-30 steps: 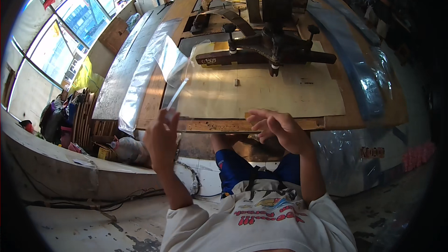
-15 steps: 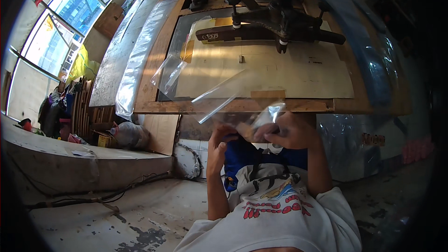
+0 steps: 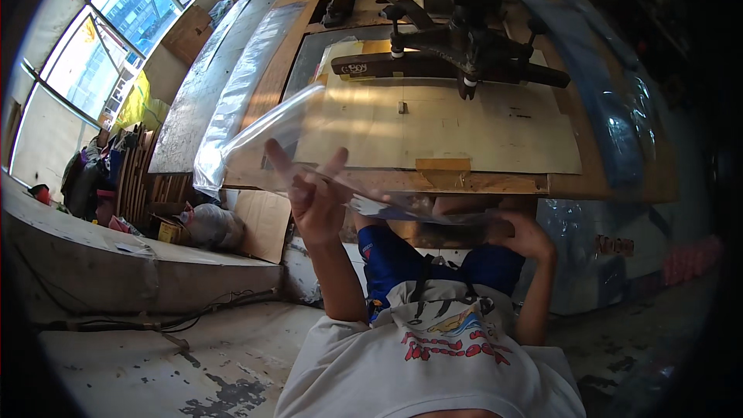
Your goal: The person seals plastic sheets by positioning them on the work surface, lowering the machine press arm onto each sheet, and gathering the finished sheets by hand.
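Note:
A clear plastic sheet [image 3: 387, 205] stretches between my hands in front of the table's near edge, and its shiny far end [image 3: 271, 118] rises over the table's left part. My left hand [image 3: 316, 197] is at the sheet's left side, two digits raised and spread while the others curl in against the film. At the other side, my right hand [image 3: 528, 236] has its fingers bent around the sheet's edge, partly blurred. Beyond them lies a pale board [image 3: 441, 128], with brown tape [image 3: 443, 170] at its near edge.
A dark metal clamp bar [image 3: 457, 66] on a thick post overhangs the board. Long stacks of clear plastic [image 3: 248, 77] and bluish plastic [image 3: 607, 108] lie on either side of the table. Under the window are wooden slats [image 3: 135, 166] and a filled clear bag [image 3: 213, 226].
My left hand has moved left and up toward the table edge, and my right hand slightly right. The plastic sheet is now spread wider between them, its far end swung left.

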A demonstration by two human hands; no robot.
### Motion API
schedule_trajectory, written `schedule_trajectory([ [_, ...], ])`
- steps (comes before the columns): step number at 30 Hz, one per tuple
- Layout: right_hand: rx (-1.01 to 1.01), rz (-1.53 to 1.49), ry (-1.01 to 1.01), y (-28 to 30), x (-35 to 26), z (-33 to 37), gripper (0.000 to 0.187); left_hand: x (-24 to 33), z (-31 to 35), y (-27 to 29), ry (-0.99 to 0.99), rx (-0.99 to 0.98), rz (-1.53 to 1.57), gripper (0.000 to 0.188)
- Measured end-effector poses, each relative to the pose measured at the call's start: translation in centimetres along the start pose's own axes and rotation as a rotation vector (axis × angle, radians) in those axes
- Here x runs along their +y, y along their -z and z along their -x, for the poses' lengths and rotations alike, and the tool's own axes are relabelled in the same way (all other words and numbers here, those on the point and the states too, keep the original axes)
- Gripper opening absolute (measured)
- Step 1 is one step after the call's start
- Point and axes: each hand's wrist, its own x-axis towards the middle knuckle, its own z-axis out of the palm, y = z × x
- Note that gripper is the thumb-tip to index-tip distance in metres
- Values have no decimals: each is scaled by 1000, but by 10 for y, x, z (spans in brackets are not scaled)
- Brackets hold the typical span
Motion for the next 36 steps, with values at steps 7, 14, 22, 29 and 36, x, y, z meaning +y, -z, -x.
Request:
schedule_trajectory([
  [7, 168, -763, 459, -1, -74, 9, 95, -77, 8, -37, 483, -537, -175, 67],
  [14, 670, -581, 13, 1, -91, -26, 62, -118, 103, -55, 967, -55, -143, 59],
  [22, 963, 669, 106, 3, -85, -79, 62, -177, 249, 18, 1033, -174, -611, 27],
  [29, 383, 721, 136, 3, -88, -84, 49, -231, 311, 87, 967, 58, -1195, 23],
  [36, 480, 596, 166, 10, -87, -150, 50, -263, 304, 112, 958, 32, -891, 56],
])
